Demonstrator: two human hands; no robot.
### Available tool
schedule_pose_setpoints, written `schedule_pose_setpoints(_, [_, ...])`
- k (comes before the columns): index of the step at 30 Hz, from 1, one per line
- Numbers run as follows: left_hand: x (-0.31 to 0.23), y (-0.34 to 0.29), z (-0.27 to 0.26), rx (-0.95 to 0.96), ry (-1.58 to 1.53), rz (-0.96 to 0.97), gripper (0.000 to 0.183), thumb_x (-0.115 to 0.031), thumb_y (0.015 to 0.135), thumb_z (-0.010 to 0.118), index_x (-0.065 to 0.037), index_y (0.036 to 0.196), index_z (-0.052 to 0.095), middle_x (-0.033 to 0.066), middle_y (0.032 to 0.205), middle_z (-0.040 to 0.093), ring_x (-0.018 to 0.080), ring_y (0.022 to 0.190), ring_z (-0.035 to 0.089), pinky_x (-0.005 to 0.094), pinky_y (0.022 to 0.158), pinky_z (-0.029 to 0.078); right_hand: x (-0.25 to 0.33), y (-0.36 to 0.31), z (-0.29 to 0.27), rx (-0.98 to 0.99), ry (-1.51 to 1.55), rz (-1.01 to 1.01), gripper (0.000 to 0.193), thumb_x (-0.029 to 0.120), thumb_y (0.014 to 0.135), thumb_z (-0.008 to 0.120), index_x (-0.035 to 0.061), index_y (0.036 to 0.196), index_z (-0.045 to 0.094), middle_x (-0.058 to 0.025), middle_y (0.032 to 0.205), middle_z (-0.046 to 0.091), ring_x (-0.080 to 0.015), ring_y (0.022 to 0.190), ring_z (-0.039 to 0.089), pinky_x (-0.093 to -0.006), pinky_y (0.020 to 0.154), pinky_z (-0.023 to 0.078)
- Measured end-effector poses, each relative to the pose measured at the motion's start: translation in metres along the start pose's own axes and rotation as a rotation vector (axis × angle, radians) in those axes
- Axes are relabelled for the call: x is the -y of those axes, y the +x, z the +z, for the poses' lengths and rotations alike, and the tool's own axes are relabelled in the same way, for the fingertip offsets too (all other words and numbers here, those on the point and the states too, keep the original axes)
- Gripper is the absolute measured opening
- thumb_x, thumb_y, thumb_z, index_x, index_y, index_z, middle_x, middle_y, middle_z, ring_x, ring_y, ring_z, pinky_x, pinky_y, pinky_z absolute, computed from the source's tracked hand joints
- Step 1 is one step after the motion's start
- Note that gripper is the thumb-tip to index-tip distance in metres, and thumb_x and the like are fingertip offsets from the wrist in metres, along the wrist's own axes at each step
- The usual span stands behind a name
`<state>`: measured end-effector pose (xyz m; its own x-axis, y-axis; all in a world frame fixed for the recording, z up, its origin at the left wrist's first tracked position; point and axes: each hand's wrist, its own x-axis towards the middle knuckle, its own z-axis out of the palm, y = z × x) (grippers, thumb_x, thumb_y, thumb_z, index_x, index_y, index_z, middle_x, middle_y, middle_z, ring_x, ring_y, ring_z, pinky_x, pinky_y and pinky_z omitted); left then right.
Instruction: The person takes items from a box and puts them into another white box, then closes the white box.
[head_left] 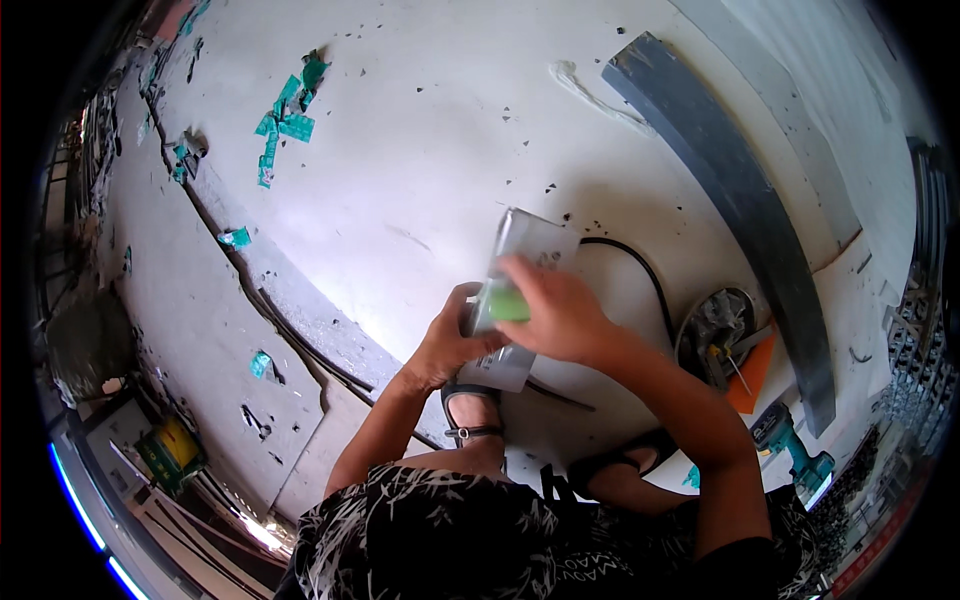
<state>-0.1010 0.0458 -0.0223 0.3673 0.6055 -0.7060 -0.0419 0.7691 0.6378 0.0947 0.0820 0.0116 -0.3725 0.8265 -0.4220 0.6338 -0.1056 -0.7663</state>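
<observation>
My left hand grips the side of a silvery-white rectangular piece, its thumb lying across the face and the fingers curled at the edge. The piece stands tilted above my left foot, and dark marks show on its face. Over its middle, my right hand is closed around a small green block. Motion smears that hand and the block, so its exact kind stays unclear. The block appears to lie against the face of the piece. Part of the piece is hidden behind both hands.
A long dark grey bar lies at the right. Nearer are a round container with tools, an orange sheet and a teal power drill. A black cable curves beside the piece. Green tape scraps litter the pale floor.
</observation>
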Motion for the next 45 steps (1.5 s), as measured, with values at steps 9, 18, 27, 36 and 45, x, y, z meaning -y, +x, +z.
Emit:
schedule_pose_setpoints(9, [-0.004,-0.031,-0.013,0.074,0.246,-0.001,0.079,-0.01,0.073,0.083,0.0,0.135,0.036,0.0164,0.113,0.06,0.0212,0.107,0.056,0.0336,0.092,0.046,0.014,-0.024,-0.043,0.066,0.336,-0.18,0.048,0.016,0.069,0.08,0.0056,0.111,0.061,-0.0126,0.095,0.062,-0.026,0.087,0.061,-0.0346,0.08,0.048])
schedule_pose_setpoints(18, [-0.032,-0.06,-0.006,0.303,0.302,-0.061,0.088,-0.015,0.071,0.085,0.002,0.141,0.034,0.0171,0.126,0.055,0.0256,0.122,0.049,0.0371,0.104,0.039,-0.014,0.005,-0.085,-0.272,0.357,-0.199,0.036,0.016,0.071,0.082,0.0065,0.098,0.061,-0.0047,0.081,0.059,-0.0158,0.076,0.056,-0.0288,0.071,0.046])
schedule_pose_setpoints(27, [-0.046,-0.084,0.02,0.129,-0.022,-0.222,0.095,-0.011,0.072,0.081,0.002,0.147,0.024,0.02,0.137,0.047,0.0302,0.132,0.04,0.0402,0.111,0.03,-0.064,0.018,-0.006,0.189,1.075,0.155,0.03,0.027,0.089,0.067,0.0081,0.112,0.064,-0.002,0.096,0.065,-0.0082,0.084,0.058,-0.0245,0.068,0.048])
schedule_pose_setpoints(36, [-0.031,-0.061,0.015,0.235,0.18,-0.054,0.084,-0.004,0.067,0.083,-0.003,0.138,0.038,0.0147,0.128,0.053,0.0241,0.125,0.045,0.037,0.106,0.034,-0.038,-0.017,-0.011,0.492,1.433,-0.327,0.047,0.024,0.091,0.062,0.0058,0.133,0.05,-0.0143,0.134,0.054,-0.0268,0.122,0.053,-0.0384,0.1,0.045])
schedule_pose_setpoints(45, [-0.031,-0.059,0.027,0.124,0.179,0.115,0.082,-0.004,0.067,0.085,-0.003,0.135,0.039,0.011,0.121,0.056,0.0204,0.117,0.051,0.0336,0.103,0.037,-0.028,-0.021,-0.006,0.256,1.051,-0.16,0.037,0.025,0.09,0.063,0.0058,0.119,0.05,-0.0051,0.111,0.058,-0.0144,0.104,0.054,-0.031,0.092,0.043])
